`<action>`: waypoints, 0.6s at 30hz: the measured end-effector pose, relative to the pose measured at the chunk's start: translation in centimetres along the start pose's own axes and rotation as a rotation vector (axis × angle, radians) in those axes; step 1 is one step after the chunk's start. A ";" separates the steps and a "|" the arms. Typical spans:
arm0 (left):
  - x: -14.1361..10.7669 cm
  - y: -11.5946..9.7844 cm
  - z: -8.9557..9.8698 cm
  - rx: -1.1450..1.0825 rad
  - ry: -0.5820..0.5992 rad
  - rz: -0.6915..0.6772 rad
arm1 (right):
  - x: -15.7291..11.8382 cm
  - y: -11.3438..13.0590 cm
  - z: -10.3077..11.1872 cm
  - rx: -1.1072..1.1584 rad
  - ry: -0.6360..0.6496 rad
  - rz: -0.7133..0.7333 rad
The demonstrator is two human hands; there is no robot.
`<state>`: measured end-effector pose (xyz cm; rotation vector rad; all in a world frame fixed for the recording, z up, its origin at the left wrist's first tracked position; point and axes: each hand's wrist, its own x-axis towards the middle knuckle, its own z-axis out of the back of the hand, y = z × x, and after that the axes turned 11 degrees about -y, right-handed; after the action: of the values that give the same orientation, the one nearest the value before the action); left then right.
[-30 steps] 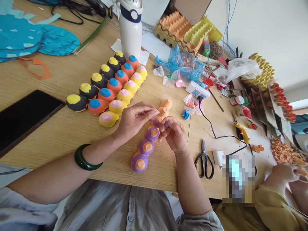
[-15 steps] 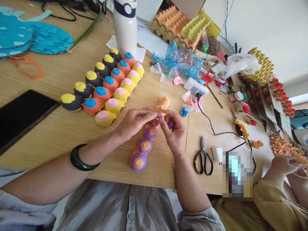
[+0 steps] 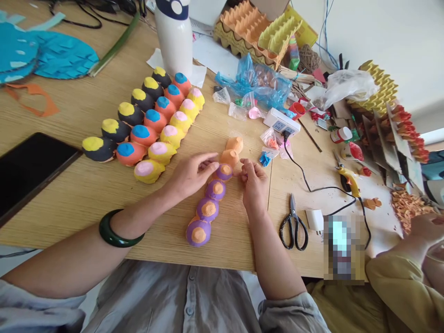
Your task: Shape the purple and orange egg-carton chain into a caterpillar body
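Your two hands are apart, one on each side of the bumpy strip [image 3: 217, 190]. Your left hand [image 3: 196, 173] is right next to it, thumb and fingers bent with a little gap. Your right hand [image 3: 255, 185] has its fingers curled in; I can't tell if it pinches anything.

The bumpy strip lies on the tabletop [image 3: 236, 245], its near end close to the front edge. It has six round bumps: four purple with rough orange tops, two plain orange. Smooth wood runs between it and one pair of scissors [image 3: 293, 213].

On the left are three more strips, six bumps each: the black strip [image 3: 132, 115] with yellow tops, the orange strip [image 3: 156, 121] with blue, the yellow strip [image 3: 175, 139] with pink.
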<state>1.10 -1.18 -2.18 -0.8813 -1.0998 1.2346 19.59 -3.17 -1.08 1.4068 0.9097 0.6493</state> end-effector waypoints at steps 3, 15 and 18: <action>-0.2 0.2 -0.1 0.017 0.094 -0.006 | 0.1 -0.6 -0.2 0.037 0.034 -0.021; 0.0 -0.7 0.8 -0.273 0.005 0.227 | -1.1 0.3 -0.5 0.130 0.225 -0.037; -0.2 -1.0 0.9 -0.275 0.045 0.343 | -1.8 0.8 -0.4 0.123 0.253 0.014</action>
<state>0.54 -1.57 -1.04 -1.3440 -1.1296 1.3519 18.41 -4.40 -0.04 1.4619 1.1565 0.8056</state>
